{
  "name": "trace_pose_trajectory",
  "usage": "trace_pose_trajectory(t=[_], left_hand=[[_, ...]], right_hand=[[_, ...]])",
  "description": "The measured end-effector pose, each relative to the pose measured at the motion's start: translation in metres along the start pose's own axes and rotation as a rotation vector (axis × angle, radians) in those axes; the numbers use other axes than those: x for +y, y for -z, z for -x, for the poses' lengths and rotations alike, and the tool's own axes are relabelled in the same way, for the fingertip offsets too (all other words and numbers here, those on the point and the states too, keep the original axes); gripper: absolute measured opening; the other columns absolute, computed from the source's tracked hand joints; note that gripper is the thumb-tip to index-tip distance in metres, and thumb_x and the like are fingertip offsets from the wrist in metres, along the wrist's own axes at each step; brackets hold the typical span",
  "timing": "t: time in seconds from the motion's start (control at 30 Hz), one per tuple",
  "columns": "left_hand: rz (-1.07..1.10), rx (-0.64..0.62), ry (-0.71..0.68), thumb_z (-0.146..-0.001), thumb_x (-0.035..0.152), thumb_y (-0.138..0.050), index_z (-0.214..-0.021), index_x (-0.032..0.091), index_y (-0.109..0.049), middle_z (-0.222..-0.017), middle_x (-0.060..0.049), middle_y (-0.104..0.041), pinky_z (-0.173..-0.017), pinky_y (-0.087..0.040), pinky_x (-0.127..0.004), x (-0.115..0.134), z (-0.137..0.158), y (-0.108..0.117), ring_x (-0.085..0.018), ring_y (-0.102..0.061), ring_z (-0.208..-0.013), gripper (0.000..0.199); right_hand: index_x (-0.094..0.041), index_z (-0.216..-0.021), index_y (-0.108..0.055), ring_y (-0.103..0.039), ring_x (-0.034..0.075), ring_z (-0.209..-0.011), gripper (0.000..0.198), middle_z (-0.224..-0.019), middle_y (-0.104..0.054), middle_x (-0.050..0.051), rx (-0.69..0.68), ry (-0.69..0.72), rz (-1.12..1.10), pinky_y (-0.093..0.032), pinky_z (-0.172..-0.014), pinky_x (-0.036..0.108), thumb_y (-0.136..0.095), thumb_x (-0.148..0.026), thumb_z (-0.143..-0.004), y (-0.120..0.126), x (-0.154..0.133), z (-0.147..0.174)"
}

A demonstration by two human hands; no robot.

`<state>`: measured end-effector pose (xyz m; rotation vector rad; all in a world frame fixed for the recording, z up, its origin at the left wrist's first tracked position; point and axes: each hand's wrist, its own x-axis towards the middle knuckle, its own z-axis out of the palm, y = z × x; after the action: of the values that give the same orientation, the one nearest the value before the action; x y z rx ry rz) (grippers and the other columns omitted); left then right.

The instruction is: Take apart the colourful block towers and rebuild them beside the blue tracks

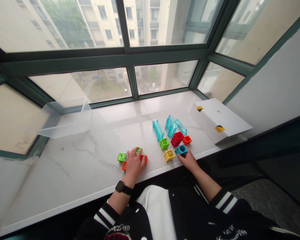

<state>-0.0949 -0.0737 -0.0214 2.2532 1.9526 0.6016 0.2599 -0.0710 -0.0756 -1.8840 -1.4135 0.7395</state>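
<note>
My left hand point(135, 162) rests palm down over a cluster of plastic cube blocks, its fingers curled around them. A green cube block point(121, 157) sticks out at the left of that cluster, and an orange cube block point(124, 165) shows below it; the palm hides the middle. With my right hand point(189, 160) I grip a blue cube block point(181, 150) from its right side, near the counter edge. Close by stand a yellow cube block point(169, 155), a lime green cube block point(164, 143), red blocks point(177, 139) and an orange block point(187, 139).
Translucent turquoise track pieces, one straight point(158, 130) and one curved point(171, 126), lie behind the blocks. A clear plastic bin point(70, 128) stands at the left by the window. On the right sits a white box point(220, 120) with yellow-and-black tabs. The marble counter point(85, 166) ends before my body.
</note>
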Motion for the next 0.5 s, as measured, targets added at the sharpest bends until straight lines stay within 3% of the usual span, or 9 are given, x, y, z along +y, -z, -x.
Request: trace_pose_trajectory(t=[0.5], left_hand=[[0.021, -0.001, -0.012, -0.103, 0.036, -0.053, -0.136, 0.021, -0.066, -0.148, -0.018, -0.062, -0.127, -0.028, -0.066, -0.0020, 0.0001, -0.0008, -0.036, -0.055, -0.140, 0.039]], right_hand=[[-0.024, -0.147, -0.056, -0.069, 0.032, -0.120, 0.081, -0.130, -0.062, 0.012, 0.036, -0.041, -0.062, -0.055, -0.108, 0.048, -0.078, -0.059, -0.077, -0.0020, 0.0005, 0.0044]])
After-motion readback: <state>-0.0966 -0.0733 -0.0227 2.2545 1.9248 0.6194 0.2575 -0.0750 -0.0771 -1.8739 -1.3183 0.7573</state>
